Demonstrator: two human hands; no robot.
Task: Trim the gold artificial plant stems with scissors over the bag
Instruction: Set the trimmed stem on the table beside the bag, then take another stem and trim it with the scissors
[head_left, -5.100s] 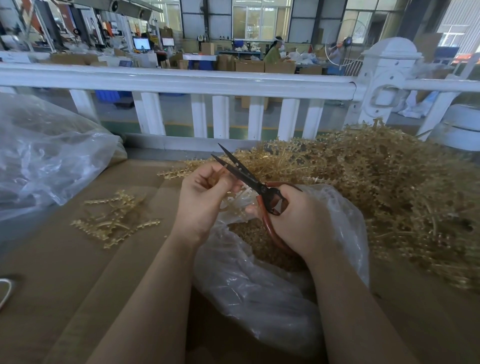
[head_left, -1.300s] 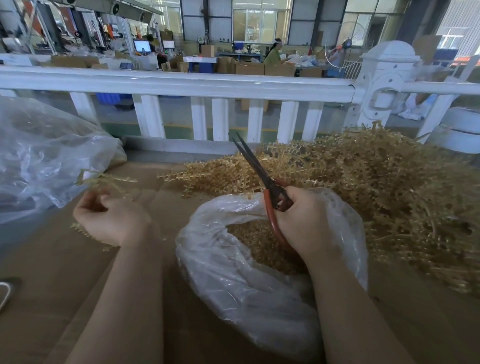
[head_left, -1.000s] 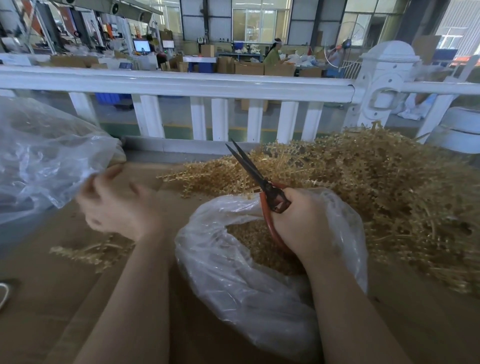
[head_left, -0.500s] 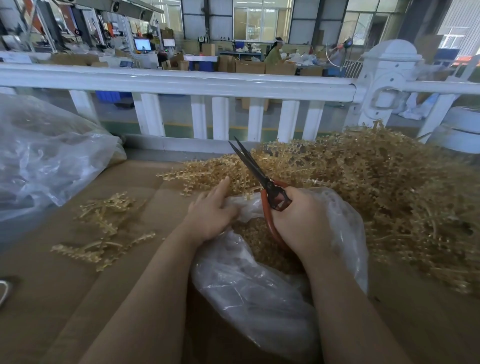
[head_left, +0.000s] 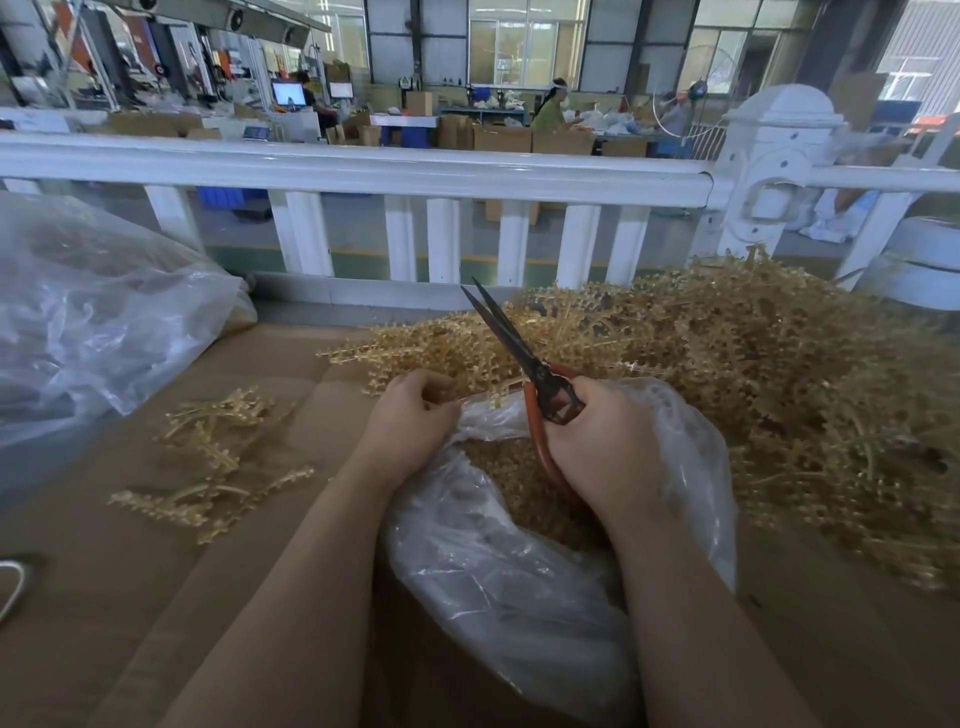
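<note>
Nearest, at 6 o'clock, two bare forearms reach forward over a clear plastic bag (head_left: 498, 571) that lies open on the brown cardboard surface (head_left: 130, 597), its mouth showing a bed of small gold trimmings (head_left: 498, 462). The right hand (head_left: 602, 447), just right of centre, is curled round the red handles of the scissors (head_left: 540, 384); the dark blades rise toward 11 o'clock, parted only narrowly at the tips, above the bag's far rim. The left hand (head_left: 410, 421), just left of the scissors, has its fingers curled in at the bag's rim, pinching a gold stem (head_left: 493, 397) that runs toward the blades; whether it also catches the plastic cannot be told. At 9 o'clock, well apart from the hands, a small scatter of gold sprigs (head_left: 208, 462) lies on the cardboard. At 3 o'clock and spreading up to 1 o'clock, a large heap of gold artificial plant stems (head_left: 753, 364) touches the bag's right and far sides. At 10 o'clock sits a second, larger clear bag (head_left: 93, 322), crumpled. Beyond, across 12 o'clock, runs a white railing (head_left: 363, 171) with a capped post (head_left: 774, 166) at 1 o'clock, and behind it a workshop floor with cardboard boxes (head_left: 498, 137) and a screen (head_left: 289, 93).
</note>
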